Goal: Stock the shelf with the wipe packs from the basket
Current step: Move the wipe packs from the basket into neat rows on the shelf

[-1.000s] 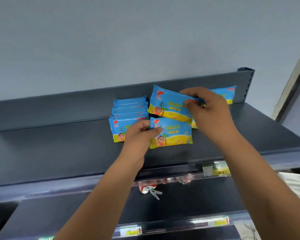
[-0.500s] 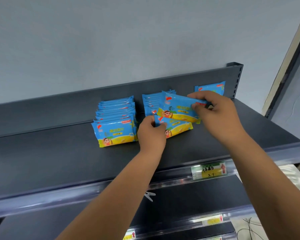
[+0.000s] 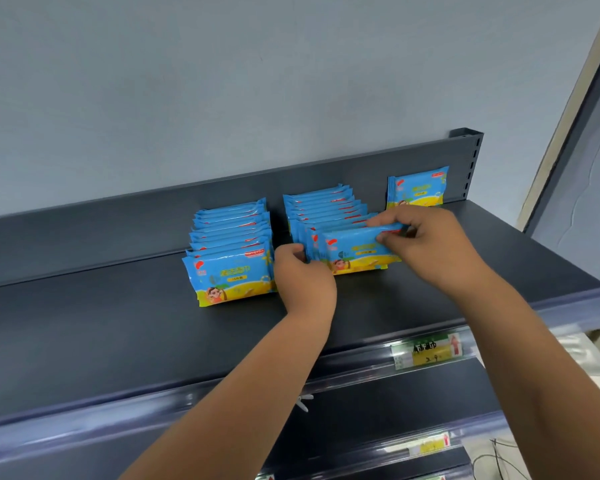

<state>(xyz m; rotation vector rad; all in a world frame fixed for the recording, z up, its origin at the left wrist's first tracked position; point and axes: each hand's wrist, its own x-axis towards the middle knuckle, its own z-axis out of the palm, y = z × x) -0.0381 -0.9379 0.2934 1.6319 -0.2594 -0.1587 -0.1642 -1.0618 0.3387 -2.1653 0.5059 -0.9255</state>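
- A yellow-and-green price label (image 3: 430, 351) sits in the rail under the front edge of the dark shelf (image 3: 84, 323).
- The left hand (image 3: 303, 278) has its fingers curled round the left end of the front pack (image 3: 354, 251).
- The right hand (image 3: 430, 244) pinches that pack's top right edge between thumb and fingers (the pack stands upright, face forward).
- The front pack stands at the head of the middle row (image 3: 323, 206); just beside it is the left row (image 3: 231, 244).
- A single pack (image 3: 418, 188) leans against the back panel (image 3: 118, 223), far right.
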